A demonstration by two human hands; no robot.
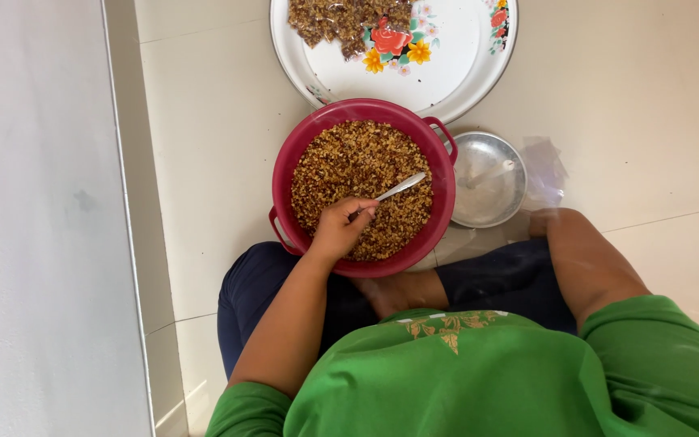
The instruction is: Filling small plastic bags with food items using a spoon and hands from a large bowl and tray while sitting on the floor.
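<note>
On the tiled floor (212,146), seen from the single head view, a person in a green shirt sits cross-legged with a red basin (443,202) set just beyond the knees. The basin is filled nearly to its rim with a brown and reddish crumbly mixture (341,166), spread evenly across it.

Left hand (341,228): closed around the handle of a metal spoon (402,187), fingers curled narrow, knuckles resting over the near part of the mixture. The spoon's shaft runs right and slightly far from the hand; its bowl end lies on or just in the mixture, which of the two cannot be told.

Right hand: only the forearm shows, reaching toward the floor right of the basin; the hand itself is blurred near a clear plastic bag (545,166), so its opening cannot be told.

Far of the basin, touching or nearly touching its rim, lies a round white tray with a flower pattern (455,57); a pile of small filled packets (341,20) sits on its far left part. Right of the basin, just beside it, stands a small steel lid (487,180).

Judgement on progress: some portions appear already packed on the tray, while the basin remains almost full, so most of the mixture looks unhandled.
</note>
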